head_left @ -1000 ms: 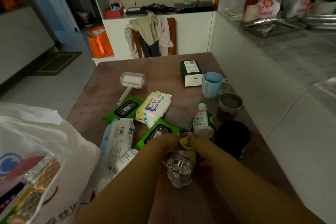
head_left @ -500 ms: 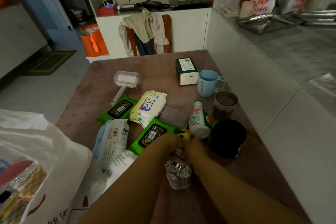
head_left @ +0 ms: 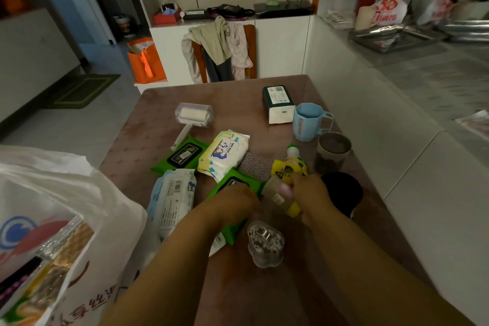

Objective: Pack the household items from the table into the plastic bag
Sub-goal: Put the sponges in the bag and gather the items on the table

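A white plastic bag (head_left: pixel 60 193) stands open at the near left of the table, with several packets inside. My right hand (head_left: pixel 311 190) grips a yellow packet (head_left: pixel 284 174), lifted and tilted above the table in front of a white bottle (head_left: pixel 293 150). My left hand (head_left: pixel 238 201) is curled against the packet's left edge, over a green wipes pack (head_left: pixel 232 182). A clear jar of cotton swabs (head_left: pixel 266 246) stands just below both hands. The packet is blurred and partly hidden by my fingers.
On the brown table (head_left: pixel 238 92) lie a lint roller (head_left: pixel 194 116), baby wipes (head_left: pixel 225 153), a second green pack (head_left: pixel 185 153), a white-blue wipes pack (head_left: pixel 172 198), a tissue box (head_left: pixel 277 103), a blue mug (head_left: pixel 307 124), a dark cup (head_left: pixel 333 151) and a black round object (head_left: pixel 341 190). A white counter runs along the right.
The yellow packet has come up off the table and now stands tilted in front of the bottle. My hands have moved slightly apart and up with it.
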Demonstrator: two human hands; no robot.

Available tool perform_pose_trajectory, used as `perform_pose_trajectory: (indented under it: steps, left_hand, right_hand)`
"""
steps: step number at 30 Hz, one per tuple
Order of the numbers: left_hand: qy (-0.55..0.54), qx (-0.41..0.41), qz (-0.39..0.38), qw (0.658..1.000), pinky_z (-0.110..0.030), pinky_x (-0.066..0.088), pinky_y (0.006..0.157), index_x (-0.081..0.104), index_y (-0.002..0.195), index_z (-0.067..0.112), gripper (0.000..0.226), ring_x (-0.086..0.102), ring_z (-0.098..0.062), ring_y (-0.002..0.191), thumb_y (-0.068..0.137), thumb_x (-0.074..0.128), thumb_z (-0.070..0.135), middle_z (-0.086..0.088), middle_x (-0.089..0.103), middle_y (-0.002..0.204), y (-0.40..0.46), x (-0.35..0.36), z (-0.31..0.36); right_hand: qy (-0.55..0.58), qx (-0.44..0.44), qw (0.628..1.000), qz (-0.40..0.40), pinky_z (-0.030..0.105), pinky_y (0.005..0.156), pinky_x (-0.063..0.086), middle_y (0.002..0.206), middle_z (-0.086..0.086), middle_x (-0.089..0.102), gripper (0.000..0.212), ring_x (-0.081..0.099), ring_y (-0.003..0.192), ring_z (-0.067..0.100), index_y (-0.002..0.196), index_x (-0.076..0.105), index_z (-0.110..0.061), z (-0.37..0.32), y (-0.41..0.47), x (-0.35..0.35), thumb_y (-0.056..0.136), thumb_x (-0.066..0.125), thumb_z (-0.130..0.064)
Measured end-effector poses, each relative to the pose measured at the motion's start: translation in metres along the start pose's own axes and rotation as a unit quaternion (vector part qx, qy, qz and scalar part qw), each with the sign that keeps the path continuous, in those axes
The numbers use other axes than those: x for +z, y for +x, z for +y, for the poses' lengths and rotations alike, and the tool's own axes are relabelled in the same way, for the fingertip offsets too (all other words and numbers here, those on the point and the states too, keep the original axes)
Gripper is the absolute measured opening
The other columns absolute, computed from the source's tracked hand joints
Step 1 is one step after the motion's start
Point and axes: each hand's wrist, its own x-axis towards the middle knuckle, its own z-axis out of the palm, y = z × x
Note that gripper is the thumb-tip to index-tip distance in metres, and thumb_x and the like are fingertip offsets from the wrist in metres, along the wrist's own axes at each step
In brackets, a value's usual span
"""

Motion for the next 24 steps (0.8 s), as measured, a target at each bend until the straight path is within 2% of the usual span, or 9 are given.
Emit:
perform_pose_trajectory:
  steps: [2, 4, 6, 8, 10, 13, 17, 21, 24]
  left_hand:
    - [0.068, 0.025, -0.073, 0.995, -0.031, 0.051, 0.086, 0.052, 0.128, 0.017, 0.062, 0.058, -0.019, 0.103, 0.072, 0.076, 0.017, -0.004, 0.060, 0.120, 0.000, 0.013, -0.009]
    - [0.091, 0.041, -0.092, 0.991, -0.034, 0.050, 0.092, 0.042, 0.133, 0.028, 0.083, 0.056, -0.017, 0.110, 0.062, 0.084, 0.019, 0.001, 0.055, 0.128, 0.002, 0.030, -0.023]
    - [0.077, 0.060, -0.072, 0.993, -0.039, 0.050, 0.096, 0.040, 0.133, 0.029, 0.090, 0.056, -0.019, 0.114, 0.057, 0.087, 0.017, 0.002, 0.055, 0.129, 0.010, 0.043, -0.032]
    - [0.035, 0.068, -0.056, 0.995, -0.041, 0.051, 0.095, 0.043, 0.129, 0.025, 0.087, 0.057, -0.018, 0.113, 0.055, 0.088, 0.016, 0.001, 0.058, 0.125, 0.016, 0.050, -0.041]
    - [0.025, 0.074, -0.034, 0.996, -0.038, 0.052, 0.093, 0.047, 0.125, 0.023, 0.082, 0.059, -0.017, 0.107, 0.054, 0.088, 0.016, 0.002, 0.061, 0.119, 0.018, 0.052, -0.050]
    - [0.009, 0.079, -0.007, 0.997, -0.036, 0.053, 0.090, 0.054, 0.117, 0.022, 0.069, 0.062, -0.017, 0.103, 0.056, 0.086, 0.014, 0.000, 0.066, 0.113, 0.020, 0.060, -0.061]
    - [-0.038, 0.088, 0.030, 0.995, -0.035, 0.055, 0.087, 0.057, 0.107, 0.033, 0.061, 0.064, -0.014, 0.099, 0.054, 0.084, 0.019, 0.006, 0.067, 0.105, 0.020, 0.070, -0.065]
    - [-0.089, 0.093, 0.056, 0.990, -0.034, 0.057, 0.083, 0.055, 0.102, 0.036, 0.059, 0.065, -0.013, 0.095, 0.054, 0.084, 0.016, 0.006, 0.067, 0.100, 0.022, 0.069, -0.062]
    - [-0.117, 0.091, 0.062, 0.987, -0.030, 0.057, 0.080, 0.056, 0.101, 0.033, 0.058, 0.066, -0.011, 0.094, 0.054, 0.084, 0.012, 0.006, 0.068, 0.099, 0.021, 0.069, -0.066]
  right_hand:
    - [0.033, -0.022, 0.999, -0.008, 0.020, 0.047, 0.047, 0.080, 0.012, 0.059, 0.013, 0.057, 0.063, 0.022, 0.089, 0.056, -0.003, -0.007, 0.001, -0.007, 0.090, 0.052, -0.016]
    - [0.053, -0.028, 0.998, -0.002, 0.025, 0.054, 0.045, 0.083, 0.017, 0.058, 0.017, 0.056, 0.067, 0.027, 0.078, 0.055, -0.007, -0.011, 0.004, -0.008, 0.091, 0.049, -0.016]
    - [0.068, -0.027, 0.997, -0.001, 0.033, 0.060, 0.042, 0.084, 0.020, 0.056, 0.019, 0.055, 0.071, 0.030, 0.078, 0.055, -0.005, -0.011, 0.002, -0.005, 0.091, 0.048, -0.016]
    - [0.070, -0.023, 0.997, -0.009, 0.030, 0.056, 0.042, 0.079, 0.017, 0.056, 0.016, 0.055, 0.066, 0.027, 0.087, 0.055, -0.003, -0.009, 0.000, -0.002, 0.091, 0.048, -0.016]
    - [0.086, -0.007, 0.996, -0.019, 0.024, 0.048, 0.042, 0.076, 0.014, 0.057, 0.013, 0.055, 0.060, 0.022, 0.087, 0.055, -0.004, -0.003, -0.001, -0.001, 0.091, 0.049, -0.015]
    - [0.104, 0.021, 0.994, -0.024, 0.027, 0.053, 0.043, 0.083, 0.017, 0.057, 0.013, 0.055, 0.064, 0.026, 0.078, 0.054, -0.006, 0.002, -0.001, -0.001, 0.088, 0.050, -0.013]
    - [0.140, 0.058, 0.988, -0.042, 0.029, 0.053, 0.049, 0.075, 0.012, 0.060, 0.015, 0.058, 0.060, 0.023, 0.077, 0.055, -0.007, 0.006, 0.002, -0.002, 0.090, 0.051, -0.013]
    - [0.170, 0.072, 0.981, -0.065, 0.040, 0.070, 0.054, 0.081, 0.012, 0.062, 0.014, 0.061, 0.067, 0.024, 0.081, 0.055, -0.008, 0.006, 0.002, -0.001, 0.093, 0.049, -0.014]
    - [0.200, 0.076, 0.973, -0.088, 0.035, 0.062, 0.052, 0.082, 0.012, 0.063, 0.010, 0.061, 0.069, 0.023, 0.094, 0.055, -0.006, 0.005, 0.001, -0.001, 0.094, 0.048, -0.013]
